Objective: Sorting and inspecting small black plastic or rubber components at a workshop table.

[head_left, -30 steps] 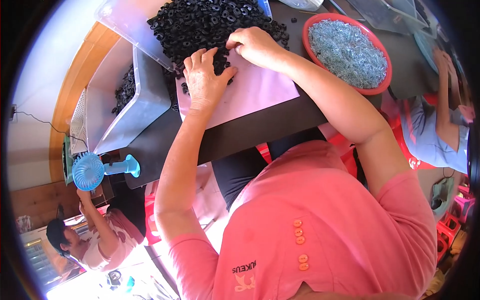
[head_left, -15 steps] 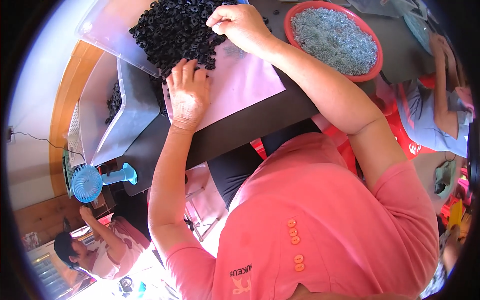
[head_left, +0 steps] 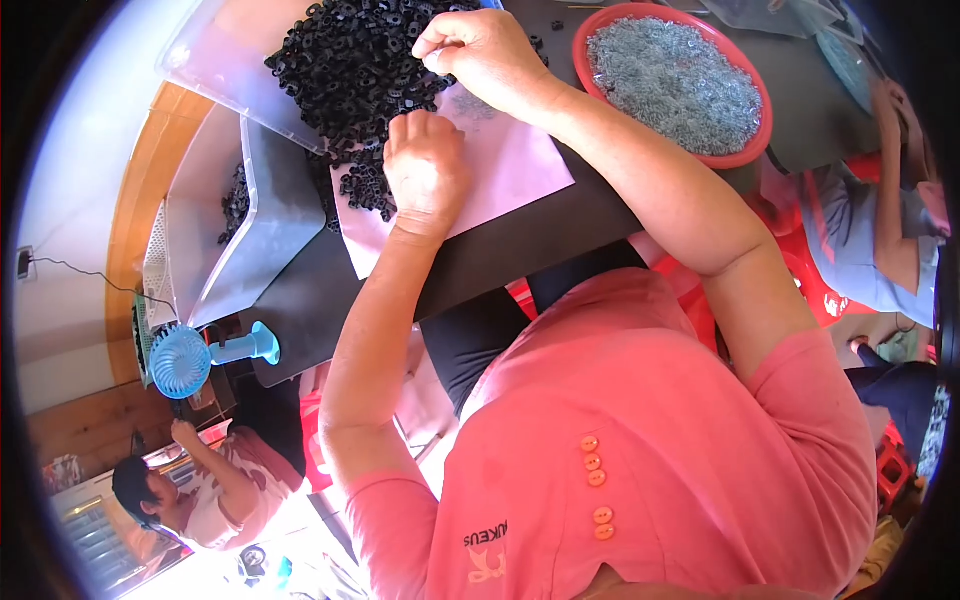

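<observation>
A large heap of small black ring-like parts (head_left: 345,75) spills from a clear plastic bin (head_left: 225,70) onto a pale pink sheet (head_left: 515,165). My left hand (head_left: 428,170) is over the sheet at the heap's near edge, its fingers curled in; what they hold, if anything, is hidden. A smaller cluster of black parts (head_left: 368,190) lies just left of it. My right hand (head_left: 485,58) hovers at the heap's right side, thumb and fingers pinched together on something too small to name. Below it, a few small silvery pieces (head_left: 470,103) lie on the sheet.
A red basin (head_left: 765,125) full of small shiny metal pieces stands at the right on the dark table (head_left: 500,240). Left are a second translucent bin (head_left: 285,215) and a blue fan (head_left: 182,360). Other people (head_left: 200,490) sit at left and right.
My left hand has moved right across the sheet and its fingers have curled in, uncovering the small cluster of black parts. My right hand stays pinched in nearly the same place.
</observation>
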Demonstrator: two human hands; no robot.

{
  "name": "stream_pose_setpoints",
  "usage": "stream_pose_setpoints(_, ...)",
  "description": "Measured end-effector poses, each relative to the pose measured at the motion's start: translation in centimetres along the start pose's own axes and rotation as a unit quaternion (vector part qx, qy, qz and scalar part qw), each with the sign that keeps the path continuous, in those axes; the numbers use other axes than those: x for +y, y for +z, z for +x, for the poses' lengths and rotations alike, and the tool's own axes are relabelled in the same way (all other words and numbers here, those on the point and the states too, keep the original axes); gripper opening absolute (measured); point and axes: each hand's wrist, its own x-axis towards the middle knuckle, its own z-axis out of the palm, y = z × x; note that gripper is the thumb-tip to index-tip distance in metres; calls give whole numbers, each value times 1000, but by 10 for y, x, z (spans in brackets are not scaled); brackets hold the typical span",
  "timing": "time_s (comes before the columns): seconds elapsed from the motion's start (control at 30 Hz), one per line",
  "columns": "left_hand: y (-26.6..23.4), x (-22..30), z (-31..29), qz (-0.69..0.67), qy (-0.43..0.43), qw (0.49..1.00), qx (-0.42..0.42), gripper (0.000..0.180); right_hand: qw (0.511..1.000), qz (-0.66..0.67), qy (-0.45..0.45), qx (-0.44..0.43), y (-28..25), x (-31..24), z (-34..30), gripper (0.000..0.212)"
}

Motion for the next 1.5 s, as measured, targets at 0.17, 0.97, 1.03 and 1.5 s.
stream_pose_setpoints(0.17, -34, -7, 20, -361, -301, 883, 1, 9, 980, 32, 87, -175, -8, -19, -2, 13)
stream_pose_setpoints(0.97, -15, -48, 38, -11, -16, 998, -60, 26, 982, 160, 90, -37, -5, -6, 3, 10)
stream_pose_setpoints(1.03, -7, -53, 34, 32, -4, 996, -83, 28, 973, 198, 110, -36, -8, -9, 0, 11)
stream_pose_setpoints(1.5, -31, -31, 17, -337, -259, 905, -6, 15, 973, 134, 134, -134, 2, -8, -8, 9)
